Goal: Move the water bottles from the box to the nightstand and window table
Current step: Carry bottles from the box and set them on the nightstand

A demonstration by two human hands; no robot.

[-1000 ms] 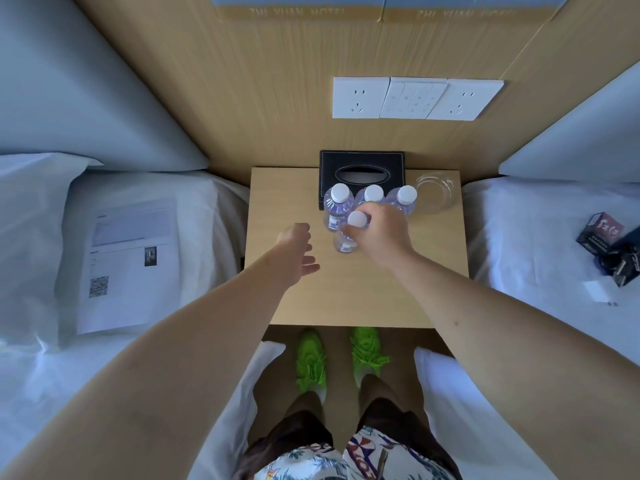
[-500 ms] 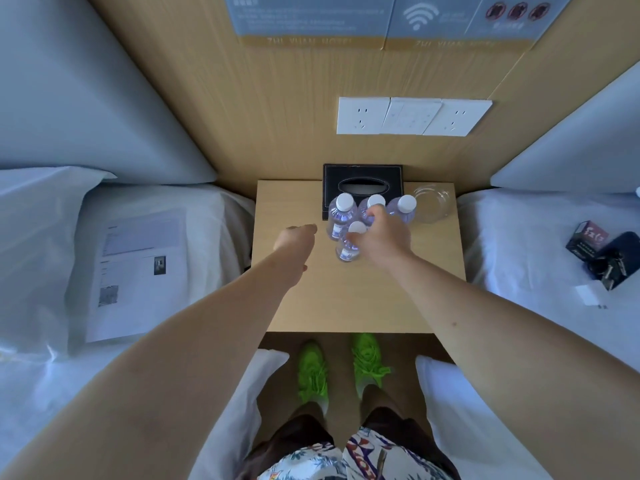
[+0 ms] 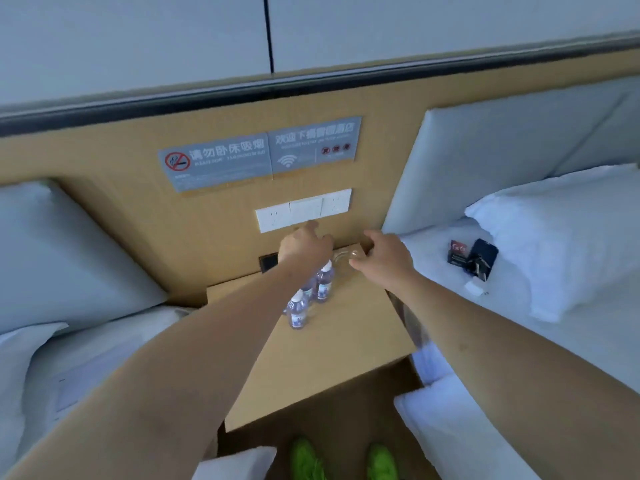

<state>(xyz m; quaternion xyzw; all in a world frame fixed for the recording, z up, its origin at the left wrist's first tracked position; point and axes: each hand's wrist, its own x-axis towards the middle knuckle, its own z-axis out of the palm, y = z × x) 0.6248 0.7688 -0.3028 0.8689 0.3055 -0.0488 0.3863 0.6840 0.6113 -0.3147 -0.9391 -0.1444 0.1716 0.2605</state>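
Several water bottles (image 3: 313, 296) with white caps stand upright in a tight cluster on the wooden nightstand tabletop (image 3: 332, 358), just below and in front of the left hand (image 3: 304, 245), whose forearm hides part of the cluster. That hand hovers above them holding nothing, its fingers (image 3: 313, 226) loosely spread toward the wall sockets (image 3: 304, 210), while the right hand (image 3: 381, 254) hangs just to the right of the cluster with its fingers (image 3: 360, 263) curled narrow and empty over a clear glass dish (image 3: 348, 255). Beyond the right hand a white bed (image 3: 554, 327) carries a small dark box and keys (image 3: 472, 256), and green shoes (image 3: 343, 460) show below the tabletop's near edge.
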